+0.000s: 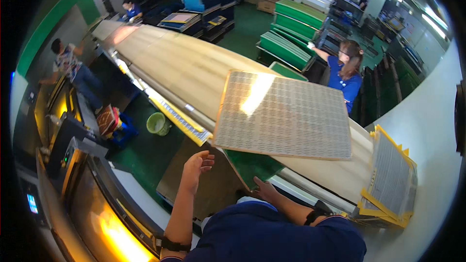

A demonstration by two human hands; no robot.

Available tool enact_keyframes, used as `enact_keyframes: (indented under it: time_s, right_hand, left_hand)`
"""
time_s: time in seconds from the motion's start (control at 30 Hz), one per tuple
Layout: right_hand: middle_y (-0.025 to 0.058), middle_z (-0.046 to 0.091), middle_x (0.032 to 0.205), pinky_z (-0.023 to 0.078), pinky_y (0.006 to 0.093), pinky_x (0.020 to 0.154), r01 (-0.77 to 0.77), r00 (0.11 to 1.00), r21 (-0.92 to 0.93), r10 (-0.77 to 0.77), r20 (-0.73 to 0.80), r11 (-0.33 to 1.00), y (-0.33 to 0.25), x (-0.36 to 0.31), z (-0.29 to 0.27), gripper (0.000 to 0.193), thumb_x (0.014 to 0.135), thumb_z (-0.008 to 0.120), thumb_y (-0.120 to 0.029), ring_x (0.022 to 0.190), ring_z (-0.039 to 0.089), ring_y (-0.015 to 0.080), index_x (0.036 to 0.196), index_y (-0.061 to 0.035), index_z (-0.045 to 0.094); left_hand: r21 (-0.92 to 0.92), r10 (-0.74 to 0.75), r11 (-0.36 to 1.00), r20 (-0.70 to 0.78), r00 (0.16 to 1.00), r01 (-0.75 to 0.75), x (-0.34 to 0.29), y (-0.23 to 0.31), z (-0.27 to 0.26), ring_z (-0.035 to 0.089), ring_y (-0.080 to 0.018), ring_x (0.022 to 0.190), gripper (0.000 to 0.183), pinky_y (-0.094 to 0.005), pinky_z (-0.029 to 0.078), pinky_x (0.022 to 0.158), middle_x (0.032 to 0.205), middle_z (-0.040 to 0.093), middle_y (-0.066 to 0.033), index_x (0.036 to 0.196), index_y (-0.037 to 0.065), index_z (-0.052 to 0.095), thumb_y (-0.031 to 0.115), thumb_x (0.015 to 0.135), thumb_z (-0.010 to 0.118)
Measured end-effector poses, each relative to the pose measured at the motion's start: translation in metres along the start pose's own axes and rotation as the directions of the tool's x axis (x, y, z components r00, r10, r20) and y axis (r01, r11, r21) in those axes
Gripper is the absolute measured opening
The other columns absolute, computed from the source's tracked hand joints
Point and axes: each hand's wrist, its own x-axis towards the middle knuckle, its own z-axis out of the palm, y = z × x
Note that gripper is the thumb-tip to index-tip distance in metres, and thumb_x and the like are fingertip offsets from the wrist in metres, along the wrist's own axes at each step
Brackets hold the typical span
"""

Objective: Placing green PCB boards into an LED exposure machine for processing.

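A large grey rectangular panel (pixel 286 116) with rows of small dark marks and copper-coloured edges lies tilted over the long conveyor belt. Beside its near left corner, my left hand (pixel 198 167) is raised with its fingers loosely bent and apart, holding nothing. A green board (pixel 252 167) shows below the panel's near edge, partly covered by it. My right hand (pixel 266 190) is at the board's near corner, its thumb showing and its other fingers partly hidden; it appears to grip that corner.
The beige belt (pixel 170 51) runs to the far left. At right leans a yellow-edged stack of panels (pixel 393 174). Across the belt a co-worker (pixel 345 75) reaches toward green board stacks (pixel 298 19). Another person (pixel 73 63) stands at left near a green bucket (pixel 158 124). A lit machine (pixel 111 218) is close left.
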Motion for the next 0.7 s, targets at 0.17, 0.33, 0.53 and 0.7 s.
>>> enact_keyframes:
  time_s: [0.17, 0.33, 0.53, 0.7]
  right_hand:
    - [0.0, 0.067, 0.101, 0.05, 0.0302, 0.07, 0.118, 0.991, 0.044, -0.115, -0.07, 0.992, -0.008, 0.024, -0.009, 0.037, 0.102, 0.053, -0.042, 0.083, 0.061, 0.014, 0.12, -0.0104, 0.063]
    - [0.0008, 0.066, 0.08, 0.047, 0.0284, 0.066, 0.35, 0.918, -0.765, -0.034, 0.396, 0.541, -0.039, -0.017, -0.005, 0.041, 0.101, 0.052, -0.046, 0.066, 0.057, 0.0128, 0.107, -0.0097, 0.072]
    - [0.011, 0.07, 0.087, 0.05, 0.0382, 0.076, 0.436, 0.846, -0.552, -0.116, 0.52, 0.71, -0.054, -0.049, 0.047, 0.04, 0.1, 0.053, -0.039, 0.077, 0.064, 0.0206, 0.098, -0.0045, 0.073]
    - [0.0124, 0.07, 0.089, 0.05, 0.0394, 0.078, 0.597, 0.663, -0.569, 0.051, 0.747, 0.566, -0.055, -0.035, 0.122, 0.039, 0.1, 0.054, -0.038, 0.079, 0.064, 0.0233, 0.099, -0.0042, 0.072]
  left_hand:
    - [-0.092, -0.114, 0.987, 0.181, 0.977, 0.132, 0.05, 0.016, 0.035, 0.066, -0.0163, 0.09, 0.03, -0.03, 0.051, 0.081, 0.098, 0.071, -0.0094, 0.112, 0.0, 0.066, 0.025, 0.097, 0.059]
    - [0.179, -0.195, 0.975, 0.395, 0.898, 0.133, 0.026, -0.002, -0.049, 0.069, -0.0219, 0.086, 0.041, -0.0327, 0.055, 0.079, 0.099, 0.07, -0.0141, 0.11, -0.006, 0.064, 0.032, 0.093, 0.064]
    - [-0.497, -0.207, 0.846, 0.033, 0.978, 0.196, -0.005, 0.035, -0.039, 0.07, -0.0285, 0.094, 0.048, -0.0412, 0.057, 0.086, 0.107, 0.07, -0.0192, 0.119, -0.01, 0.059, 0.033, 0.096, 0.06]
    - [0.049, -0.043, 0.997, -0.252, 0.967, 0.058, -0.049, 0.024, -0.121, 0.067, -0.0269, 0.097, 0.04, -0.0391, 0.053, 0.087, 0.109, 0.068, -0.018, 0.119, -0.011, 0.058, 0.018, 0.091, 0.061]
